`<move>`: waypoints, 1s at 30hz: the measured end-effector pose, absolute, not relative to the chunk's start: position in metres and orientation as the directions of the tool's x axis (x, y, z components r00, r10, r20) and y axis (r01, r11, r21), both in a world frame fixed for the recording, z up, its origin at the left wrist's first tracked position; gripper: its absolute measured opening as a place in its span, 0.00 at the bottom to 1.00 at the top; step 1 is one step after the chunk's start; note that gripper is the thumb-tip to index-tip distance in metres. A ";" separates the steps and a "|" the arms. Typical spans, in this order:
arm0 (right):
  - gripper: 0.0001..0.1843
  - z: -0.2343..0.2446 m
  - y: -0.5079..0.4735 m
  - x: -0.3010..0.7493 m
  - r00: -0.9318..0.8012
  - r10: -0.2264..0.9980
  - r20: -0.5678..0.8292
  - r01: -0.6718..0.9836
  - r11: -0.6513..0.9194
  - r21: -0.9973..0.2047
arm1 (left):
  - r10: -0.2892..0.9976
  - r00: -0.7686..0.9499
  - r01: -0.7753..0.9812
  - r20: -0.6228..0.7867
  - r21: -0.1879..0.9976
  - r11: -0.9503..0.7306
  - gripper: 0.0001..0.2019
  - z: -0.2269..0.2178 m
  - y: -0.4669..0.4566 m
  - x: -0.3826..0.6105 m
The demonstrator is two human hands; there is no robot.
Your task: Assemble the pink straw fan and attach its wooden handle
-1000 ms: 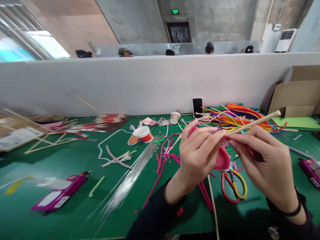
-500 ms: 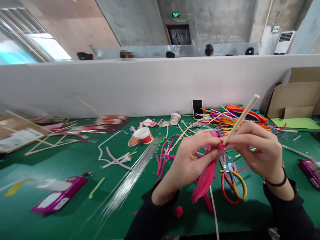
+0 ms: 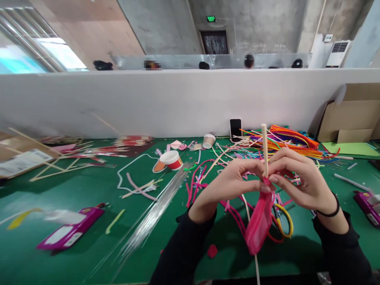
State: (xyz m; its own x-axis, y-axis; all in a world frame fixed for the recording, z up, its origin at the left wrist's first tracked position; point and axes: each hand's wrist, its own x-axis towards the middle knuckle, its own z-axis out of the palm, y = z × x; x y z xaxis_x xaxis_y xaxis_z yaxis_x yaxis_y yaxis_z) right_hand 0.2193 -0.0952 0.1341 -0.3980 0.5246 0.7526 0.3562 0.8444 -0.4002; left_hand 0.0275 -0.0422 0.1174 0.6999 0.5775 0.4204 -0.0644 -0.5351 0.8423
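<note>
A bundle of pink, crepe-like material (image 3: 259, 223) hangs gathered beneath a pale wooden stick (image 3: 264, 146), which stands nearly upright. My left hand (image 3: 230, 180) is closed, thumb and fingers pinching the pink material where it meets the stick. From the other side my right hand (image 3: 303, 180) pinches the same join, its fingertips close to the left ones. Behind the pink bundle lie scissors, partly hidden, with a yellow handle loop (image 3: 290, 219) showing. A small pink scrap (image 3: 212, 251) rests on the table near my left sleeve.
On the green table (image 3: 124, 257) lie thin clear rods (image 3: 157, 213), a purple packet (image 3: 71, 233) and a paper cup (image 3: 172, 160). Colourful pipe cleaners (image 3: 297, 138) are heaped behind my hands, beside a phone (image 3: 235, 130). Cardboard (image 3: 353, 114) leans at the right against the white partition (image 3: 178, 103).
The stick has swung from leaning right to nearly upright. The pink bundle has moved right and now covers part of the scissors. Both hands keep their pinch.
</note>
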 end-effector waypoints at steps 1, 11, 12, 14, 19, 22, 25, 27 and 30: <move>0.04 0.135 -0.096 0.221 -0.408 0.528 0.744 0.350 0.844 -0.407 | 0.577 0.702 -0.058 0.416 0.842 -0.537 0.05 0.119 -0.042 0.027; 0.03 0.135 -0.096 0.219 -0.464 0.510 0.725 0.348 0.857 -0.380 | 0.577 0.471 0.406 0.668 0.417 -0.814 0.06 0.129 -0.093 0.021; 0.03 0.133 -0.095 0.219 -0.465 0.513 0.721 0.358 0.854 -0.377 | 0.548 0.470 0.421 0.692 0.370 -0.828 0.05 0.126 -0.094 0.023; 0.03 0.131 -0.092 0.220 -0.453 0.524 0.721 0.383 0.845 -0.374 | 0.511 0.471 0.442 0.719 0.310 -0.842 0.04 0.122 -0.091 0.025; 0.03 0.125 -0.088 0.221 -0.376 0.500 0.780 0.502 0.818 -0.282 | 0.462 0.489 0.522 0.740 0.176 -0.834 0.07 0.117 -0.078 0.028; 0.06 0.123 -0.088 0.219 -0.334 0.443 0.832 0.569 0.799 -0.197 | 0.427 0.520 0.502 0.740 0.140 -0.854 0.09 0.117 -0.076 0.028; 0.05 0.123 -0.085 0.218 -0.317 0.408 0.856 0.533 0.823 -0.196 | 0.403 0.545 0.458 0.736 0.142 -0.878 0.11 0.120 -0.074 0.025; 0.04 0.124 -0.082 0.217 -0.307 0.407 0.860 0.489 0.843 -0.225 | 0.386 0.559 0.427 0.734 0.143 -0.893 0.11 0.122 -0.071 0.024; 0.04 0.124 -0.077 0.218 -0.285 0.422 0.861 0.442 0.854 -0.272 | 0.364 0.576 0.378 0.732 0.156 -0.912 0.08 0.123 -0.064 0.024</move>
